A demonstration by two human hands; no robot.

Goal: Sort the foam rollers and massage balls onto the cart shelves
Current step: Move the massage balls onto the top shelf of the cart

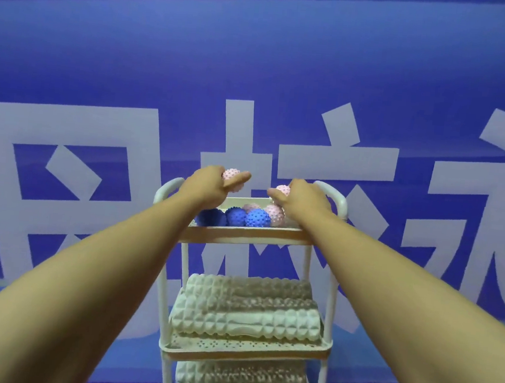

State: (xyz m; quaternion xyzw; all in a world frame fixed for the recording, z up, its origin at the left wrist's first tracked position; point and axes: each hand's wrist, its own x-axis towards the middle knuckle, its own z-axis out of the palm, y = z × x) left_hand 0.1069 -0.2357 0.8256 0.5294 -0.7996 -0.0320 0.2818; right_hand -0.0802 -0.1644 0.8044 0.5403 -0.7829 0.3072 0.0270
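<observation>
Head view. The white three-tier metal cart (340,202) served as the landmark. Above its top shelf (246,235), the left hand (212,184) held a pink spiked rubber massage ball (231,175), fingers and thumb curled round it. The right hand (301,200) gripped a second pink spiked ball (282,190) just above the shelf's right portion. Neither ball touched the shelf.

In the top shelf lay three blue spiked balls (258,217) toward the left and centre, with further pink spiked balls (273,213) beside them on the right. The grey ridged foam rollers (246,316) were stacked on the middle shelf, and more grey rollers (241,376) occupied the lowest shelf.

Risk assessment: the top shelf appeared nearly full and its rim low. A ball released from height would probably bounce off the packed balls and roll over the rim. Placing both at once could push neighbouring balls out.

Surroundings: a blue wall banner with large white characters (74,157) stood directly behind the cart. The curved cart handles flanked both hands, limiting sideways clearance.
</observation>
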